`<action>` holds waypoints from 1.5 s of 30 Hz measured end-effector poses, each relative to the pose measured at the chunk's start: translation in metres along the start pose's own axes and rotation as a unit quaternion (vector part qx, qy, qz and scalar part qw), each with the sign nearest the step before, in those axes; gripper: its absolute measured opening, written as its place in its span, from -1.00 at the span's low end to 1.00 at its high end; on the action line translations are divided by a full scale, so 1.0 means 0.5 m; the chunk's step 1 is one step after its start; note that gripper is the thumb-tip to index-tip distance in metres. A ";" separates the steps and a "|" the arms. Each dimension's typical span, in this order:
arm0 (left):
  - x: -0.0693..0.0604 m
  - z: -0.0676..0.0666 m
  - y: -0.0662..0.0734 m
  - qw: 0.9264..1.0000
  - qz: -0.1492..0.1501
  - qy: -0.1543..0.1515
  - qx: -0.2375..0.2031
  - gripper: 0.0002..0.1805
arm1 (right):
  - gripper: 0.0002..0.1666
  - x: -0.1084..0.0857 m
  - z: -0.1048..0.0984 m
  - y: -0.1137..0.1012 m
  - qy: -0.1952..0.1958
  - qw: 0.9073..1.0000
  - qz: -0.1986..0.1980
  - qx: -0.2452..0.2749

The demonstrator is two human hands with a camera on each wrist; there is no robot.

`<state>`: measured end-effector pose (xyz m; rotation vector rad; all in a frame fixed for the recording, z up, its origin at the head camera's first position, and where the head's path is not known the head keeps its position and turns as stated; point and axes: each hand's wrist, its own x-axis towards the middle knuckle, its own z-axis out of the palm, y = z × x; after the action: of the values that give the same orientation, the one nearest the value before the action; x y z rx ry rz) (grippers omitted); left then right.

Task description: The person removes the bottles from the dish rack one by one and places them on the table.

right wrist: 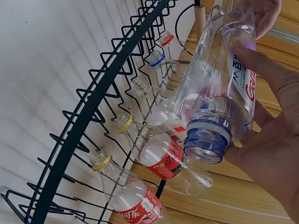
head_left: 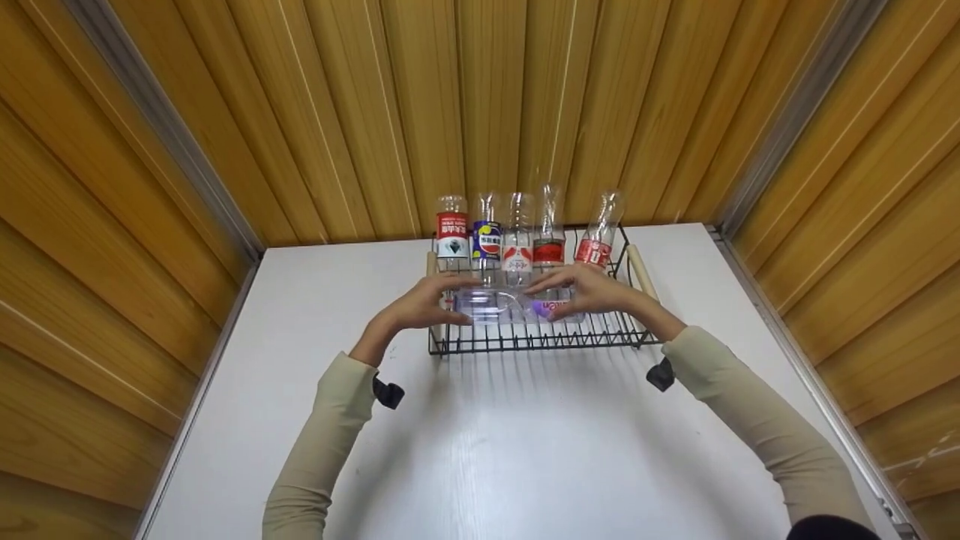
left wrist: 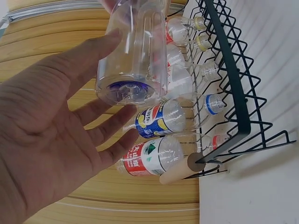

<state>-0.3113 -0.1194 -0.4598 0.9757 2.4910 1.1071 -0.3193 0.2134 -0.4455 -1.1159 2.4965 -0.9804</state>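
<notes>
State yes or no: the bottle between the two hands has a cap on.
No, the right wrist view shows the clear bottle with its threaded neck bare and its mouth open.

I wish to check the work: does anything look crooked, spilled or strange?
The five bottles in the rack stand neck down, an unusual way up. The rightmost bottle seems to lean outward, with a wider gap beside it, though camera angle may exaggerate that. The held bottle has no cap. No spill is visible.
</notes>
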 end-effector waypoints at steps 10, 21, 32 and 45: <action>0.006 0.013 0.018 0.997 -0.045 -0.025 0.050 -0.24 | -0.46 0.005 0.012 -0.019 -0.007 1.000 -0.011 -0.004; 0.013 0.018 0.018 0.994 -0.042 -0.042 0.089 -0.19 | -0.50 0.007 0.016 -0.029 -0.014 1.000 0.002 -0.005; -0.007 0.005 0.008 0.996 -0.050 -0.029 0.061 -0.25 | -0.26 0.006 0.008 -0.014 0.020 1.000 0.002 -0.022; -0.022 0.005 -0.010 0.997 -0.056 -0.010 0.043 -0.26 | -0.24 -0.034 -0.017 0.023 0.023 0.999 0.017 0.037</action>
<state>-0.3042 -0.1278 -0.4658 0.8542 2.5615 0.9589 -0.3183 0.2355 -0.4479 -1.0374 2.4838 -1.0915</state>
